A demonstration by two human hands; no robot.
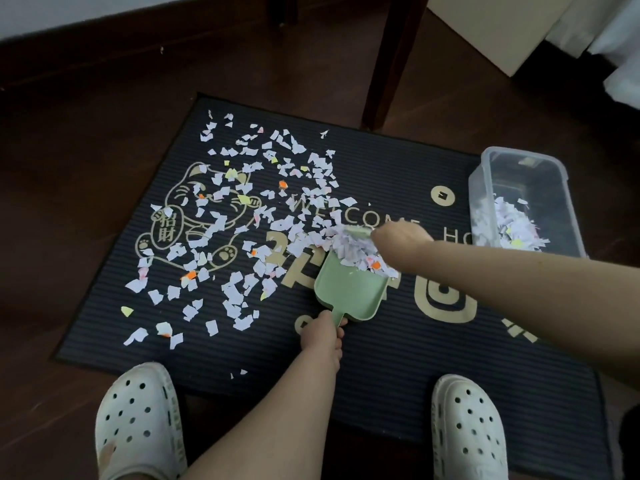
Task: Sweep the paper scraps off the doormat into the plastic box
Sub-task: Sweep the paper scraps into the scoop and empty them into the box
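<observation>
A black doormat [381, 344] with gold print lies on the floor, its left and middle parts strewn with paper scraps [239, 202]. My left hand [320, 337] grips the handle of a green dustpan [349, 292] that lies flat on the mat. A heap of scraps sits at the pan's mouth. My right hand [398, 233] holds a small green brush [358, 231] against that heap. A clear plastic box [485, 188] stands at the mat's right edge with scraps in its near end.
Dark wooden floor [86, 133] surrounds the mat. A dark wooden furniture leg [388, 74] stands just behind the mat's far edge. My feet in white clogs [138, 420] rest at the mat's near edge. White furniture [502, 26] is at the far right.
</observation>
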